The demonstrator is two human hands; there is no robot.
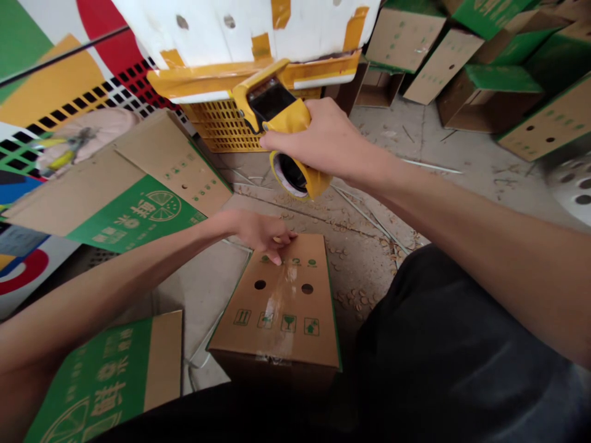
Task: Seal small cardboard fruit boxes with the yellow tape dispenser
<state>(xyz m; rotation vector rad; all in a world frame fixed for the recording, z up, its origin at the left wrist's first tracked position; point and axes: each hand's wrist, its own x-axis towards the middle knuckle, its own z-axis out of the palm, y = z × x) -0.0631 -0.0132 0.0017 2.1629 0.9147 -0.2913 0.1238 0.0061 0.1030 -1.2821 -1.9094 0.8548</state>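
My right hand (330, 138) is wrapped round a yellow tape dispenser (302, 120) with a tape roll in it, held in the air beyond the box. Below it, a brown and green cardboard box (295, 301) stands between my legs, its narrow printed face turned up. Clear tape (281, 307) runs along the middle of that face, between two round holes, and over the near edge. My left hand (263, 232) rests at the far end of the box, touching it with thumb and fingers apart and nothing in them.
A larger cardboard box (133, 178) leans at the left, and another box (111, 375) lies at the lower left. Ahead, a white foam box (258, 37) with yellow tape sits on a yellow crate (226, 126). Several boxes (406, 37) are piled at the right back. Strips and scraps litter the floor.
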